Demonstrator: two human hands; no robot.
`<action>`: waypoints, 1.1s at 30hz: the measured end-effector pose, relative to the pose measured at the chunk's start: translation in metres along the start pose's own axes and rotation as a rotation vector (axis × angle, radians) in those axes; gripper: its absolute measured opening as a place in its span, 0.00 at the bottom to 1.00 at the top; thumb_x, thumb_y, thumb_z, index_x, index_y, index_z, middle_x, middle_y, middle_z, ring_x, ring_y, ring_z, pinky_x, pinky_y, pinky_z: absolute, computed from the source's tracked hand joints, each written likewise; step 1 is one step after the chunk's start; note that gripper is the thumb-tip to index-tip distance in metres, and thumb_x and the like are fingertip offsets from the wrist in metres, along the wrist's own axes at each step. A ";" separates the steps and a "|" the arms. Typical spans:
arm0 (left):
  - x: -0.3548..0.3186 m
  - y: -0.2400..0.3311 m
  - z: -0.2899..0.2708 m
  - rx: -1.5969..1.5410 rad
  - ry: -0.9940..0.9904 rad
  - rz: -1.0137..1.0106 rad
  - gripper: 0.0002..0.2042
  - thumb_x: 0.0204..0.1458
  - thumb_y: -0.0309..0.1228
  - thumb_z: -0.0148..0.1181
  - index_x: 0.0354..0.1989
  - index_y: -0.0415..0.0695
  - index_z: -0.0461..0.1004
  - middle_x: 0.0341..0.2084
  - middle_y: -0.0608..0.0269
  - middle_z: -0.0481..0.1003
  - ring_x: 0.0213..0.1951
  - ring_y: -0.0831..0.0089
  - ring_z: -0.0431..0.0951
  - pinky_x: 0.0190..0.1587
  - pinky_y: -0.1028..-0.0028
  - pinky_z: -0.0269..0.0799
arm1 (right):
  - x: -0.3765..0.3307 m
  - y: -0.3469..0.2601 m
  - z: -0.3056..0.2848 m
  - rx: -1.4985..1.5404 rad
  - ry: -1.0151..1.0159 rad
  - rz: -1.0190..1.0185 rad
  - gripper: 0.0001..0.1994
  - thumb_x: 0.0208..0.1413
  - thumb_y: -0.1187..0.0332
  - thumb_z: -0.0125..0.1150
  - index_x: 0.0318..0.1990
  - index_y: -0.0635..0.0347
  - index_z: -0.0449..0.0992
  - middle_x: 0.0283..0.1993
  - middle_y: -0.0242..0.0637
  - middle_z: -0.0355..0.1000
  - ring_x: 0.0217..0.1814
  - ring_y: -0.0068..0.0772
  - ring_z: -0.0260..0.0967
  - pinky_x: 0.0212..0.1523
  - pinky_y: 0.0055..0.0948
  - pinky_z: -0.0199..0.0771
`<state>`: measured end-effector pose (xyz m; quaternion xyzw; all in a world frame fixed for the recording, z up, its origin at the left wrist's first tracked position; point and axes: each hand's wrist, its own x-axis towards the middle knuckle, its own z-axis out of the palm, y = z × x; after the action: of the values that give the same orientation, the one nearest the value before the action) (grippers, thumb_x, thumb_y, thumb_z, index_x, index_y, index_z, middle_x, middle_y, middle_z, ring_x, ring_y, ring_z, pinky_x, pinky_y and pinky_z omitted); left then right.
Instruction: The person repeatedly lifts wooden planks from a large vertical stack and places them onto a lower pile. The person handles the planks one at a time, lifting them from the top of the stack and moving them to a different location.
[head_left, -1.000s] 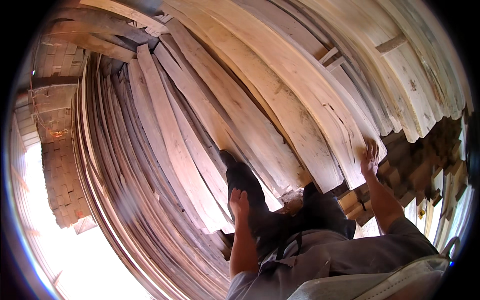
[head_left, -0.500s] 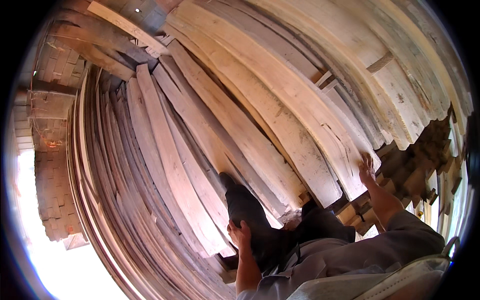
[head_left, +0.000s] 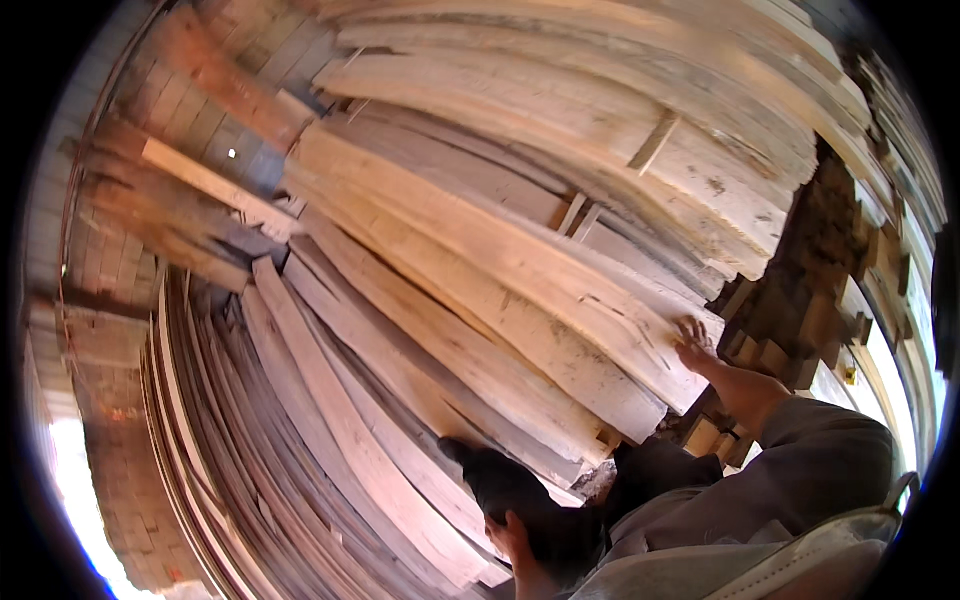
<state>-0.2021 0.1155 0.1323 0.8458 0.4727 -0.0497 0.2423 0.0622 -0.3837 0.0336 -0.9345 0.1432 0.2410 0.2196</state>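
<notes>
My right hand (head_left: 697,345) lies flat with fingers spread on the near end of a wide pale wooden plank (head_left: 540,255). It touches the plank's top face close to the sawn end. My left hand (head_left: 510,537) rests on my bent, dark-trousered leg (head_left: 515,490), its fingers apart and nothing seen in them. Beneath that leg, my dark shoe (head_left: 458,450) stands on the planks. Beside the touched plank lies another long plank (head_left: 470,285) with dark specks near its end.
Higher stacks of planks (head_left: 720,190) rise at the right, with small wood spacers (head_left: 655,140) among them. Short timber pieces (head_left: 770,355) lie in a dark gap beyond my right arm. Narrow boards (head_left: 240,440) fill the left, before a brick wall (head_left: 125,480).
The view has turned, so the planks now slope more across the picture. My right hand stays on the plank's end and my left hand on my leg.
</notes>
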 end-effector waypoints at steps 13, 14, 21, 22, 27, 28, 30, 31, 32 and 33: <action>-0.010 0.104 0.066 0.209 -0.105 0.396 0.31 0.48 0.39 0.63 0.58 0.30 0.67 0.52 0.36 0.71 0.54 0.42 0.71 0.60 0.55 0.65 | 0.057 0.117 -0.021 0.192 0.132 0.052 0.27 0.58 0.54 0.51 0.61 0.60 0.68 0.63 0.51 0.66 0.67 0.52 0.61 0.66 0.43 0.60; -0.015 0.110 0.081 0.059 -0.190 0.407 0.31 0.50 0.39 0.63 0.58 0.30 0.67 0.53 0.36 0.71 0.55 0.43 0.71 0.60 0.57 0.65 | 0.059 0.117 -0.016 0.184 0.180 0.016 0.26 0.58 0.54 0.50 0.59 0.60 0.70 0.60 0.52 0.69 0.65 0.52 0.63 0.65 0.44 0.61; -0.057 0.129 0.135 -0.201 -0.677 0.374 0.31 0.54 0.36 0.61 0.62 0.29 0.62 0.55 0.36 0.70 0.60 0.50 0.70 0.60 0.63 0.66 | 0.071 0.128 -0.002 0.167 0.284 -0.191 0.18 0.61 0.56 0.47 0.43 0.60 0.75 0.46 0.52 0.73 0.54 0.55 0.67 0.54 0.47 0.66; -0.059 0.128 0.133 -0.183 -0.672 0.401 0.31 0.54 0.35 0.62 0.62 0.29 0.61 0.55 0.37 0.70 0.59 0.52 0.70 0.59 0.64 0.67 | 0.069 0.123 -0.003 0.204 0.280 -0.139 0.18 0.61 0.55 0.47 0.43 0.60 0.75 0.46 0.52 0.73 0.55 0.55 0.67 0.54 0.47 0.66; -0.048 0.152 0.124 -0.271 -0.621 0.146 0.33 0.52 0.34 0.64 0.64 0.30 0.59 0.58 0.39 0.68 0.60 0.55 0.69 0.58 0.66 0.67 | 0.041 0.104 0.020 0.187 0.163 0.080 0.22 0.60 0.52 0.50 0.52 0.58 0.73 0.52 0.48 0.72 0.58 0.52 0.66 0.60 0.44 0.64; -0.041 0.158 0.129 -0.261 -0.575 0.184 0.34 0.52 0.35 0.64 0.64 0.30 0.59 0.58 0.38 0.68 0.60 0.52 0.69 0.60 0.63 0.66 | 0.030 0.093 0.023 0.185 0.216 0.079 0.22 0.59 0.52 0.51 0.54 0.58 0.72 0.53 0.47 0.72 0.58 0.51 0.66 0.60 0.44 0.64; -0.019 0.174 0.151 -0.153 -0.474 0.328 0.35 0.52 0.38 0.63 0.65 0.31 0.58 0.59 0.36 0.65 0.61 0.46 0.65 0.63 0.58 0.61 | 0.019 0.080 0.016 0.151 0.213 0.078 0.24 0.57 0.54 0.54 0.57 0.60 0.69 0.55 0.47 0.71 0.59 0.52 0.66 0.60 0.45 0.64; -0.005 0.189 0.164 -0.058 -0.413 0.433 0.35 0.53 0.40 0.62 0.65 0.31 0.58 0.60 0.34 0.63 0.62 0.42 0.63 0.64 0.55 0.58 | 0.018 0.076 0.012 0.123 0.215 0.088 0.25 0.58 0.54 0.54 0.57 0.60 0.69 0.55 0.48 0.71 0.59 0.52 0.66 0.60 0.46 0.64; 0.002 0.216 0.172 -0.045 -0.373 0.475 0.36 0.54 0.42 0.60 0.65 0.31 0.58 0.62 0.34 0.61 0.63 0.41 0.61 0.65 0.54 0.56 | 0.018 0.075 0.011 0.095 0.218 0.102 0.25 0.58 0.54 0.54 0.57 0.61 0.68 0.55 0.49 0.71 0.59 0.52 0.66 0.60 0.46 0.64; 0.005 0.246 0.178 -0.032 -0.332 0.514 0.36 0.54 0.44 0.59 0.66 0.31 0.58 0.63 0.34 0.59 0.63 0.39 0.59 0.66 0.53 0.54 | 0.017 0.076 0.012 0.067 0.218 0.116 0.25 0.58 0.54 0.54 0.57 0.62 0.68 0.55 0.50 0.71 0.59 0.53 0.66 0.60 0.46 0.64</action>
<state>0.0293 -0.0690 0.0632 0.9141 0.1977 -0.1169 0.3342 0.0437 -0.4465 -0.0111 -0.9375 0.2277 0.1453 0.2194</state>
